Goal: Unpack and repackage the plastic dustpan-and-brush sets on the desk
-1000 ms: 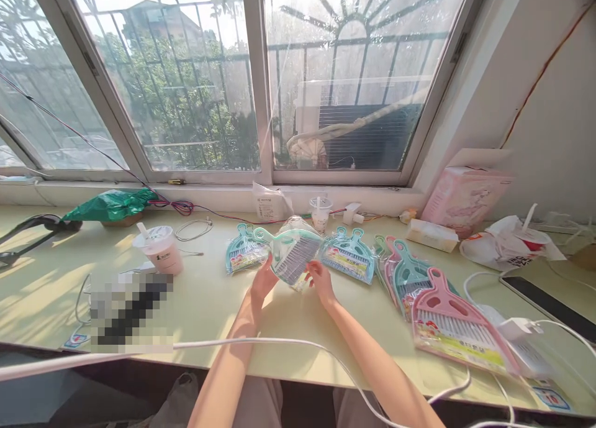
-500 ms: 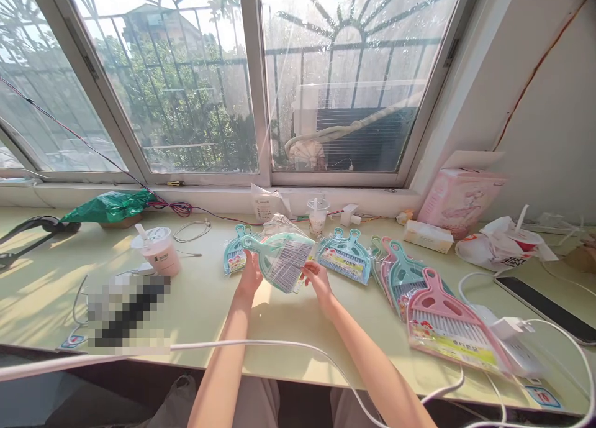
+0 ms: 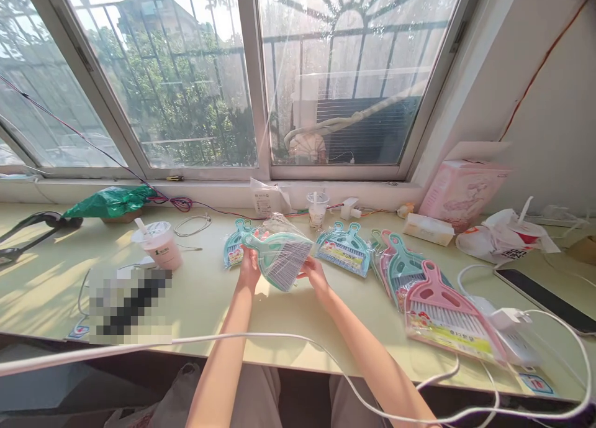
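A green brush-and-dustpan set (image 3: 285,260) in clear wrap is held up over the middle of the table. My left hand (image 3: 250,260) grips it at the handle side, fingers partly behind it. At its bristle side, my right hand (image 3: 315,274) holds the edge with closed fingers. Behind it on the left lies a blue set (image 3: 235,248), partly hidden. Two blue handles stick up from a wrapped set (image 3: 344,252) to the right. Farther right, several green and pink sets overlap, with a pink set (image 3: 449,316) in front.
A pink drink cup (image 3: 161,245) stands at left, near a green bag (image 3: 112,202). A smaller cup (image 3: 317,210) is by the window. A white cable (image 3: 279,336) crosses in front of my forearms. A phone (image 3: 544,299) and a charger (image 3: 507,319) lie right.
The green set has tilted slightly in my hands, and my right fingers sit more behind its edge. The view has shifted a little.
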The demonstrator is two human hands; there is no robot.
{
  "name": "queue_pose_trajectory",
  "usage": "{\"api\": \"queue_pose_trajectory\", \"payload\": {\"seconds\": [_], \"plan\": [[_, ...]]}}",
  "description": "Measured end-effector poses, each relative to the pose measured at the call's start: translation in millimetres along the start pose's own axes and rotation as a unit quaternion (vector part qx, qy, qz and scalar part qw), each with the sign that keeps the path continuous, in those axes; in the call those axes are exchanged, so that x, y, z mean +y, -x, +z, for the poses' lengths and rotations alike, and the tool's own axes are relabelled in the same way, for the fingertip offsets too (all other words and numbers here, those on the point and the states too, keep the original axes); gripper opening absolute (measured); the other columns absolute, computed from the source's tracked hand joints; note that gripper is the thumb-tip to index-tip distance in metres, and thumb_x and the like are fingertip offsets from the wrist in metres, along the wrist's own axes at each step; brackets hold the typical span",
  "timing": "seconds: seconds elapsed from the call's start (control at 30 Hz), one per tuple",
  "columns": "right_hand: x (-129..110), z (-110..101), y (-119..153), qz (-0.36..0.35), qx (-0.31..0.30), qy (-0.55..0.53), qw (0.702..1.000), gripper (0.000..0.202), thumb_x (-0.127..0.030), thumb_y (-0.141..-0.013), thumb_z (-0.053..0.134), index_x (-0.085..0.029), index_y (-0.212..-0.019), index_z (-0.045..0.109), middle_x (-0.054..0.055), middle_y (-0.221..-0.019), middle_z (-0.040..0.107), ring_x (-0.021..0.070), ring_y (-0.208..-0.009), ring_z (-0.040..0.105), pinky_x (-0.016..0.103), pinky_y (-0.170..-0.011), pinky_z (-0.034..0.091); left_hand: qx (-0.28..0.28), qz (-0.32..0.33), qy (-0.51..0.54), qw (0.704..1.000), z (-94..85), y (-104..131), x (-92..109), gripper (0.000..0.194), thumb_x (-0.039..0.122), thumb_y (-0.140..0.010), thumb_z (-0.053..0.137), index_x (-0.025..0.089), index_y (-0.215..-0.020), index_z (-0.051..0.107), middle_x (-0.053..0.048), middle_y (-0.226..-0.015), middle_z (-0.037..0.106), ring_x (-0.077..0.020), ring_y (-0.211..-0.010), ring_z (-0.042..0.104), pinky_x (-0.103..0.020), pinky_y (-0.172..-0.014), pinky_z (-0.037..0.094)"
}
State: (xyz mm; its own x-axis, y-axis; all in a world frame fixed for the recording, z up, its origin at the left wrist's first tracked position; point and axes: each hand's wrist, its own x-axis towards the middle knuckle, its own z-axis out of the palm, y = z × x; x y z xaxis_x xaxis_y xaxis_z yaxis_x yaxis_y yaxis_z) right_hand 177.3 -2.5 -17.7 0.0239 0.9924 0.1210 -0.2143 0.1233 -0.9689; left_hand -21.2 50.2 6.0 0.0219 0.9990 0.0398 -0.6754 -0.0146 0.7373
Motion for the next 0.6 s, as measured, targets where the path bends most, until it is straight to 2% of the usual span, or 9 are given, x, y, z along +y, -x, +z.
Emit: {"api": "queue_pose_trajectory", "payload": {"seconds": [0.13,0.27,0.47,0.6], "plan": [[1.1,0.0,-1.2,-0.011,-0.018,-0.008,1.0,0.036,-0.046,-0.068,0.071,-0.021,-0.093,0.079,0.006,-0.086,0.078,0.0229,-0.074,0.073,0.034,-0.064,0.061,0.001,-0.008,0.034,0.999,-1.0,-4.0,3.3,0.064,0.064,-0.098,0.061,0.027,-0.151,0.058,-0.008,-0.145,0.067,-0.0318,-0.146,0.053,-0.043,-0.116,0.053],[9.9,-0.3,-4.2,-0.013,-0.024,0.004,1.0,0.039,-0.053,-0.07,0.071,-0.022,-0.093,0.075,0.006,-0.083,0.075,0.0243,-0.078,0.073,0.035,-0.068,0.061,0.012,-0.01,0.041,0.999,-1.5,-2.1,7.0,0.059,0.065,-0.102,0.054,0.027,-0.147,0.062,-0.007,-0.137,0.072,-0.0286,-0.139,0.059,-0.039,-0.112,0.055],[17.8,3.7,-2.5,0.0,0.028,-0.004,1.0,0.06,-0.066,-0.079,0.064,-0.025,-0.123,0.063,0.01,-0.114,0.073,0.0235,-0.091,0.072,0.036,-0.072,0.063,0.039,0.018,0.027,0.999,-4.7,-1.6,7.2,0.052,0.062,-0.105,0.049,0.028,-0.142,0.064,-0.008,-0.133,0.074,-0.0228,-0.123,0.068,-0.034,-0.102,0.059],[18.9,5.0,-2.2,-0.006,0.038,-0.003,0.999,0.055,-0.06,-0.067,0.077,-0.023,-0.106,0.065,0.009,-0.104,0.075,0.0225,-0.086,0.068,0.028,-0.059,0.055,-0.001,-0.003,0.041,0.999,-2.3,-0.7,3.0,0.053,0.058,-0.108,0.045,0.029,-0.149,0.058,-0.007,-0.14,0.07,-0.0236,-0.126,0.067,-0.036,-0.104,0.058]]}}
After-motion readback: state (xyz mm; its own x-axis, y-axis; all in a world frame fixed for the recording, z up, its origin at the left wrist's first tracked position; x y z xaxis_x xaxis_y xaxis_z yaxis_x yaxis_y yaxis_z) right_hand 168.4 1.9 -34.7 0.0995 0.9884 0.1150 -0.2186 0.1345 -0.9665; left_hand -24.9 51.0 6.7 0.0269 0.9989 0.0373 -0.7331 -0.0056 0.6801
